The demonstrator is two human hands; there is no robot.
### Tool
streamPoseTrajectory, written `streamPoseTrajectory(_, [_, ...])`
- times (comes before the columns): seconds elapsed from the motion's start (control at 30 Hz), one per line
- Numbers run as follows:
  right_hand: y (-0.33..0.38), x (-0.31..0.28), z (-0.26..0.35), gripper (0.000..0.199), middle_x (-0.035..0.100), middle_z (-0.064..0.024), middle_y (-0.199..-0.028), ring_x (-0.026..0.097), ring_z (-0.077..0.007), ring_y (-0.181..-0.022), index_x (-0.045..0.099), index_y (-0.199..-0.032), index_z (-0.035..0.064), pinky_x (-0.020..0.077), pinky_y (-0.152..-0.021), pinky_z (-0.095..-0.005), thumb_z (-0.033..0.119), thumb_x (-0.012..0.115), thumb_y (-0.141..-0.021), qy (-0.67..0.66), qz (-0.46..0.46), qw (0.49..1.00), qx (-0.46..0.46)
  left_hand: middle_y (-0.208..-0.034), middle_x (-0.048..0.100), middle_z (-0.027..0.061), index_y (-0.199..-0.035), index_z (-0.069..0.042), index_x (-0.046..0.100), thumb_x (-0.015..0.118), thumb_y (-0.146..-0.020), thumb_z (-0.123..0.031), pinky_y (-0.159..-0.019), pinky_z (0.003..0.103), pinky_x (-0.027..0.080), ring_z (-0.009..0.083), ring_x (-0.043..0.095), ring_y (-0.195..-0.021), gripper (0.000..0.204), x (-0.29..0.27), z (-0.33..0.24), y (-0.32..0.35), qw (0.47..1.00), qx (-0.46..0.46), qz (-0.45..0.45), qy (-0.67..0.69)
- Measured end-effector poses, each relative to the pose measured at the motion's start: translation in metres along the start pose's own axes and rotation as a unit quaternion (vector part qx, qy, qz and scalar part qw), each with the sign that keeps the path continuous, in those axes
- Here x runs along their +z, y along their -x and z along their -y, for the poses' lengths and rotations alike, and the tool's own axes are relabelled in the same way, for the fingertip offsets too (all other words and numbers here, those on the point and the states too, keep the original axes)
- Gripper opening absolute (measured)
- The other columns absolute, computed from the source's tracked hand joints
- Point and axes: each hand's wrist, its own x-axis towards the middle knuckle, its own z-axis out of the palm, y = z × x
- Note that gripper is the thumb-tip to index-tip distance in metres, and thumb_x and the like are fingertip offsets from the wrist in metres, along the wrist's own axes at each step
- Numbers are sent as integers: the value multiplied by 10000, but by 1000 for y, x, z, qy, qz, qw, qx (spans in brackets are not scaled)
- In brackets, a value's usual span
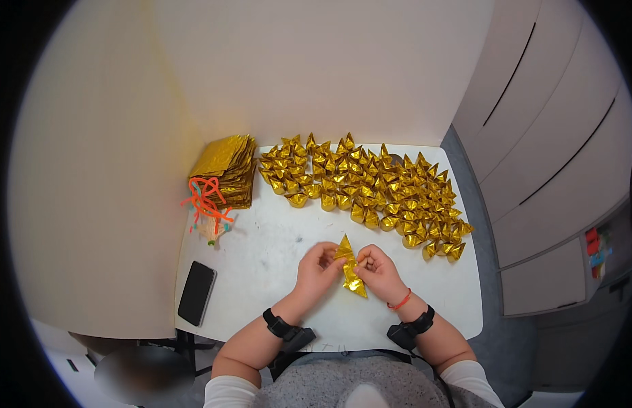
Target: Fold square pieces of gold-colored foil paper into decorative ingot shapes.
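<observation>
Head view is showing a white table (261, 272) set into a corner of pale walls, with both forearms coming up from the lower edge. Near the middle of the table's front half, the left hand (317, 267) and the right hand (378, 270) are meeting around a gold foil paper (350, 268) that is folded into a narrow, pointed shape. The fingers of each hand are pinching it from either side, so both grips are closed narrowly on the paper; its upper tip is sticking up between the hands and its lower tip is pointing toward the front edge.

Along the back edge, and spreading down toward the right edge, a crowd of folded gold paper ingots (370, 187) is sitting in rough rows. At the back left corner a stack of flat gold sheets (226, 170) is lying, with a bundle of orange cords (206, 204) resting just in front of it by the left edge. A black phone (196, 293) is lying face down near the front left corner.
</observation>
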Motion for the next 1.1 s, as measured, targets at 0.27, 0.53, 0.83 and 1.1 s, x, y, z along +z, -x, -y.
streamPoseTrajectory(0.27, [7, 10, 21, 69, 626, -62, -822, 584, -122, -689, 633, -987, 21, 500, -656, -280, 4, 649, -922, 255, 22, 967, 3, -965, 664, 134, -989, -42, 641, 726, -808, 7, -855, 427, 506, 355, 621, -936, 206, -8, -15, -2, 966, 172, 140, -133])
streamPoseTrajectory(0.53, [11, -13, 28, 175, 620, -121, -979, 632, -252, -880, 668, -1029, 35, 519, -789, -329, -44, 628, -878, 368, 119, 913, -131, -1057, 691, 96, -999, -69, 655, 806, -761, -37, -935, 412, 497, 325, 632, -1030, 284, -17, -8, -9, 943, 141, 258, -159])
streamPoseTrajectory(0.83, [19, -15, 46, 241, 568, -112, -1052, 594, -300, -977, 675, -1019, 39, 512, -879, -366, -53, 688, -796, 415, 154, 892, -93, -1093, 671, 101, -947, -46, 686, 797, -707, -19, -964, 421, 490, 336, 600, -1074, 266, -17, -13, -8, 931, 170, 274, -169])
streamPoseTrajectory(1.1, [12, -19, 47, 76, 614, -83, -905, 582, -301, -907, 679, -849, 42, 510, -822, -395, 16, 734, -803, 435, 174, 866, -175, -1174, 686, 43, -997, -79, 730, 845, -714, -77, -974, 413, 472, 291, 591, -1120, 305, -23, -18, -9, 915, 172, 285, -227])
